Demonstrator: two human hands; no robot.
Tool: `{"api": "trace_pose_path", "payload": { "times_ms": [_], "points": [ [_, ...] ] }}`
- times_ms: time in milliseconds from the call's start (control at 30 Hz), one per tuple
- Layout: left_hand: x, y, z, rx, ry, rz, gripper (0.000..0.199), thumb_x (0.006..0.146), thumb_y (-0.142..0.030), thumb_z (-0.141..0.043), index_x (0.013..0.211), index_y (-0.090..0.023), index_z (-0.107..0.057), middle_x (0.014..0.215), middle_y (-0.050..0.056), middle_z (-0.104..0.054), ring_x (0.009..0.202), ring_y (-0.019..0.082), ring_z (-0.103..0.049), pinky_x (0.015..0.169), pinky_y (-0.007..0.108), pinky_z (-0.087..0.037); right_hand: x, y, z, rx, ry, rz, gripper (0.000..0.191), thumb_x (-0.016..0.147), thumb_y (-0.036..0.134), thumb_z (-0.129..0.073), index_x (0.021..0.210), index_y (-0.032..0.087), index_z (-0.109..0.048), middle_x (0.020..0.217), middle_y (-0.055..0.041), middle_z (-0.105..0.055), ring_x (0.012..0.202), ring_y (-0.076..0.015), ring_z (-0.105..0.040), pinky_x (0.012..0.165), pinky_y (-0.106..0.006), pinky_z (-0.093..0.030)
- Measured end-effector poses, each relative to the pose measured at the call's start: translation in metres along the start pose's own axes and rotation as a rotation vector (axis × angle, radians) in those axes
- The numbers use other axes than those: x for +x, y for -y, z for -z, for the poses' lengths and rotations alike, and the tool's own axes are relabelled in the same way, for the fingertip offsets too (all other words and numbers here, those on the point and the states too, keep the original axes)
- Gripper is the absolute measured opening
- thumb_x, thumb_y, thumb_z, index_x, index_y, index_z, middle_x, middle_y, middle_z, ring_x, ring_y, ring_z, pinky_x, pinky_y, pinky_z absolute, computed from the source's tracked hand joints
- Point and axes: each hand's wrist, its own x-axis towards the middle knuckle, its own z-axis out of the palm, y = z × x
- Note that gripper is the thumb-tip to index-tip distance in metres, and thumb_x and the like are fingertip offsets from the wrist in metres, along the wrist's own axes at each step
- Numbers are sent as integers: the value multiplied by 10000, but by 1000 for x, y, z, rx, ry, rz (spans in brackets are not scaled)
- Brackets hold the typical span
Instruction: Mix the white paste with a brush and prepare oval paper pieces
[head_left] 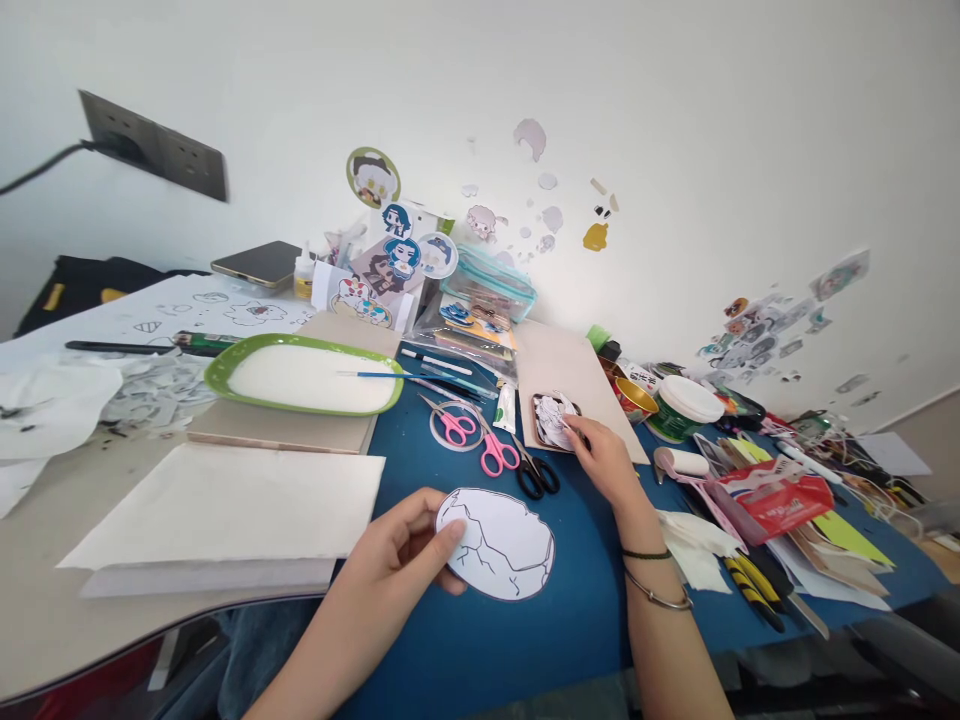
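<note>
My left hand (420, 545) pinches the left edge of a white oval paper cutout (499, 548) with black crack-like lines, held over the blue mat (480, 660). My right hand (596, 450) reaches to a small dark-rimmed tray (537, 425) holding white paper cutouts (553, 418); its fingertips are together at the pile's right side, and what they grip is too small to make out. Pink-handled scissors (498, 452) and black-handled scissors (536, 475) lie between the hands.
A green-rimmed tray (214, 375) with white contents and a blue brush (382, 376) stands at left, above stacked white paper (232, 500). Tubs (684, 405), a pink roller (686, 465), yellow-black cutters (754, 590) and a red packet (772, 497) crowd the right.
</note>
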Motion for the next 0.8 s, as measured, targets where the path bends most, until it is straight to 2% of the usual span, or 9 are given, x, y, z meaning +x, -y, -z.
{"api": "trace_pose_path", "payload": {
  "times_ms": [300,433,567,633,700,733,800],
  "points": [
    [1,-1,2,2,-13,-3,227,817,-428,-564,819,-200,-567,750,-2,-643,620,140,-602,604,244,-495,-1,6,1,85,-31,-43,305,835,348,-524,1082,204,-629,1067,-110,-669,990,-271,-611,877,-451,-467],
    [1,-2,2,2,-30,-14,247,799,-439,-586,829,-193,-589,755,7,-664,587,128,-593,578,226,-498,-4,6,2,207,-68,-105,376,776,366,-603,1119,212,-616,1125,-98,-646,1046,-265,-583,925,-441,-440],
    [1,-4,2,2,-46,-27,270,774,-462,-610,812,-194,-602,719,-10,-638,565,118,-584,562,217,-505,-7,4,6,381,-164,-215,410,764,417,-611,1109,194,-605,1151,-106,-628,1025,-250,-585,907,-415,-449],
    [1,-4,2,10,-62,-21,282,761,-470,-621,819,-195,-616,716,-11,-631,565,120,-583,558,219,-510,-8,3,9,483,-223,-273,363,818,454,-530,1041,179,-609,1090,-110,-644,940,-222,-609,827,-372,-485],
    [1,-3,2,18,-85,-12,300,746,-485,-630,824,-195,-625,734,2,-643,613,139,-595,557,223,-518,-10,5,12,604,-231,-301,390,875,495,-402,936,168,-606,929,-96,-669,752,-172,-619,648,-296,-502],
    [2,-3,1,18,-98,-8,312,737,-496,-635,820,-195,-624,745,9,-650,644,151,-601,558,226,-523,-11,7,13,674,-198,-297,441,891,519,-337,888,166,-601,833,-81,-666,632,-144,-595,538,-257,-474],
    [3,-1,0,16,-129,-6,339,719,-519,-641,804,-192,-616,758,19,-659,686,164,-605,559,231,-530,-14,18,13,823,-45,-242,569,881,599,-244,836,159,-600,701,-58,-646,445,-100,-508,373,-212,-362]
  ]
}}
